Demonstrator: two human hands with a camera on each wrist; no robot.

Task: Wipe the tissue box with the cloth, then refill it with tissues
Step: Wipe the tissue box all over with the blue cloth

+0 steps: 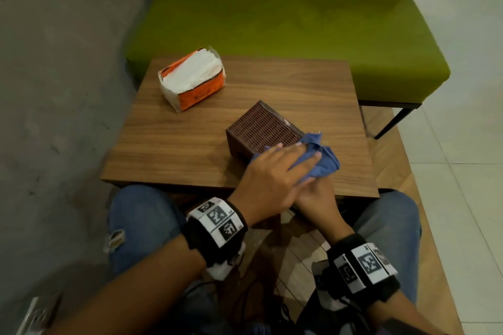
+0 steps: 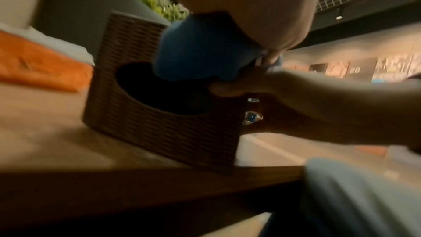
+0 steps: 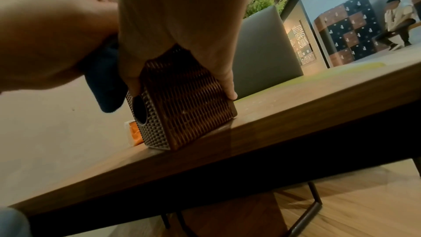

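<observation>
The brown woven tissue box (image 1: 261,128) lies on its side on the wooden table (image 1: 177,144), its dark oval opening (image 2: 159,89) facing me. My left hand (image 1: 277,166) lies flat with straight fingers on the blue cloth (image 1: 326,163) and presses it against the box's near right end. The cloth (image 2: 198,48) bunches under that palm. My right hand (image 1: 315,196), mostly hidden beneath the left, grips the same end of the box. In the right wrist view its fingers (image 3: 227,86) and thumb straddle the box (image 3: 189,105).
An orange and white pack of tissues (image 1: 193,76), open at the top, sits at the table's far left. A green bench (image 1: 272,22) stands behind the table. My knees are under the near edge. A person sits far off (image 3: 396,22).
</observation>
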